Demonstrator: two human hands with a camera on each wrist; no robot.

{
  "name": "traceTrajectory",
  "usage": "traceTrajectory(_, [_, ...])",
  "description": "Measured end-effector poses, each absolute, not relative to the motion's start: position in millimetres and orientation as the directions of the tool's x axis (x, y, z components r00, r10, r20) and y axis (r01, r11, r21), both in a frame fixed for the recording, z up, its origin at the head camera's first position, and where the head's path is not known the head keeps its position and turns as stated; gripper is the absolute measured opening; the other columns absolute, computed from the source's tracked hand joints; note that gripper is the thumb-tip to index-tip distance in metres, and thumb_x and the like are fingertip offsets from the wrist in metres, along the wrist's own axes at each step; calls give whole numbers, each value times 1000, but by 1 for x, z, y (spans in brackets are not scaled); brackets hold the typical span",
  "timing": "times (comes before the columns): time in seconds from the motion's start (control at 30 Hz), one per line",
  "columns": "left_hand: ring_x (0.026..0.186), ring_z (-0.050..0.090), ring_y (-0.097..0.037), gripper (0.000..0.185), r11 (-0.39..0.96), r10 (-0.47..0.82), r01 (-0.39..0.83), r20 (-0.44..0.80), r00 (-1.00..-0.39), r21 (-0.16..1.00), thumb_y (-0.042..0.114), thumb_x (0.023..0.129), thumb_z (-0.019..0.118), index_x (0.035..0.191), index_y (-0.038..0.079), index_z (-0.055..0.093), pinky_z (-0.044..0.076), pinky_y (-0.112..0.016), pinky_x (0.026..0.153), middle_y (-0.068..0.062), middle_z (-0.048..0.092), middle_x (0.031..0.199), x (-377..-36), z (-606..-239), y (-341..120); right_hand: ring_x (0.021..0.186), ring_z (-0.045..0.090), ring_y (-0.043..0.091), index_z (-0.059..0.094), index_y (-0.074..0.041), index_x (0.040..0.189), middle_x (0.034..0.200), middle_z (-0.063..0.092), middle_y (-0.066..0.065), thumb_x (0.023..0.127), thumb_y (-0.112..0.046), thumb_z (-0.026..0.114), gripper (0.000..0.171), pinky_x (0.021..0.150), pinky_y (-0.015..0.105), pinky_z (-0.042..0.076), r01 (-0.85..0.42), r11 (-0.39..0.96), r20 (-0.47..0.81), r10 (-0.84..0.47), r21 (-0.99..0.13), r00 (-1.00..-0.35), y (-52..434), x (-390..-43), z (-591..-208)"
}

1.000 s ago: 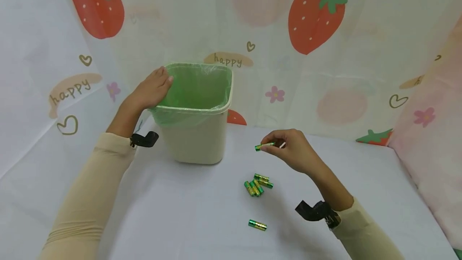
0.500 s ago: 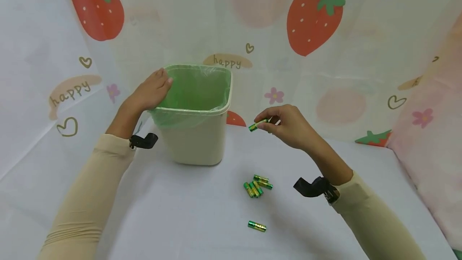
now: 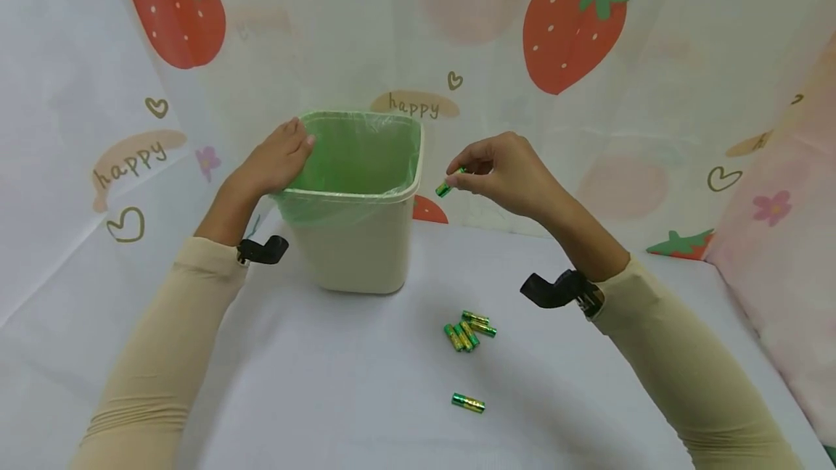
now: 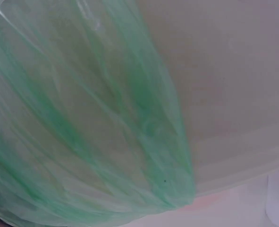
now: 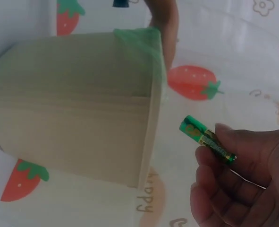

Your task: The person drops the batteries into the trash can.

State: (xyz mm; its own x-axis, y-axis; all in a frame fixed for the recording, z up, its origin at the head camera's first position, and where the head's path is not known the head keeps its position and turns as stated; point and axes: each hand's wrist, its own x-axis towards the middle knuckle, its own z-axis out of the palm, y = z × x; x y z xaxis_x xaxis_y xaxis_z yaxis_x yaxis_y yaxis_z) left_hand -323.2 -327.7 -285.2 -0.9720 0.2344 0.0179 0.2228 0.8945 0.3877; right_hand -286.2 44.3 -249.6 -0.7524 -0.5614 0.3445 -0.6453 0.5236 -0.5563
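Note:
A cream trash can stands upright, lined with a thin green plastic bag. My left hand holds its left rim, the fingers bent over the edge. In the left wrist view the bag's folded-over skirt fills much of the frame, and that hand is almost out of sight. Raised to the right of the can, my right hand pinches a green and gold battery between thumb and fingers. The right wrist view shows the battery sticking out past the fingertips, apart from the rim.
Several batteries lie clustered on the white tabletop in front of the can. Another single battery lies nearer the front. A strawberry-print cloth hangs behind.
My right hand has risen and moved left with the battery, from above the table to near the rim's height. The left hand and the can have stayed put.

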Motion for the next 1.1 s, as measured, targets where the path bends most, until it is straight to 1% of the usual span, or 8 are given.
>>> traceTrajectory(0.2, [153, -11, -41, 68, 897, 227, 216, 16, -974, 386, 38, 112, 12, 155, -13, -3, -3, -51, 124, -29, -11, 164, -324, -285, -328, 70, 60, 19, 80, -9, 100, 79, 71, 3, 91, -17, 78, 12, 62, 30, 46, -637, 507, 344, -557, -580, -756, 27, -296, -233])
traceTrajectory(0.4, [153, -10, -42, 67, 898, 228, 222, 31, -973, 380, 37, 113, 12, 155, -13, -1, -3, -51, 124, -30, -9, 164, -327, -285, -330, 69, 63, 19, 80, -9, 99, 84, 73, 3, 92, -14, 77, 10, 62, 30, 52, -653, 490, 349, -575, -577, -740, 6, -309, -227])
traceTrajectory(0.57, [153, -11, -42, 68, 892, 228, 221, 32, -973, 395, 37, 112, 11, 155, -14, -3, -4, -51, 124, -30, -11, 164, -327, -287, -330, 70, 63, 20, 80, -9, 97, 89, 74, 5, 91, -14, 76, 9, 64, 32, 55, -657, 475, 338, -594, -585, -730, -8, -316, -228])
traceTrajectory(0.8, [153, -10, -42, 67, 894, 221, 214, 28, -975, 394, 37, 112, 13, 155, -14, 0, -3, -52, 124, -30, -9, 164, -324, -289, -329, 67, 61, 21, 81, -9, 95, 84, 72, 5, 92, -15, 76, 9, 63, 32, 53, -636, 477, 308, -596, -607, -741, -24, -326, -234])
traceTrajectory(0.9, [153, -10, -42, 67, 896, 220, 212, 23, -975, 391, 37, 112, 12, 155, -14, -1, -3, -51, 124, -30, -11, 164, -324, -288, -329, 64, 59, 18, 81, -7, 93, 82, 74, 6, 91, -15, 77, 9, 61, 29, 52, -628, 466, 305, -594, -623, -744, -32, -331, -236])
traceTrajectory(1.0, [153, -11, -41, 67, 898, 217, 208, 21, -976, 389, 37, 113, 13, 155, -13, -1, -3, -52, 124, -29, -11, 165, -324, -286, -328, 60, 56, 16, 81, -5, 92, 80, 74, 10, 90, -13, 78, 9, 59, 27, 50, -613, 450, 295, -593, -650, -749, -40, -339, -239])
traceTrajectory(1.1, [153, -10, -41, 67, 899, 216, 207, 21, -976, 385, 37, 113, 13, 156, -13, -1, -2, -52, 124, -29, -10, 165, -324, -286, -327, 57, 54, 14, 81, -3, 91, 77, 73, 11, 90, -13, 79, 10, 58, 26, 49, -593, 453, 280, -585, -666, -761, -48, -346, -242])
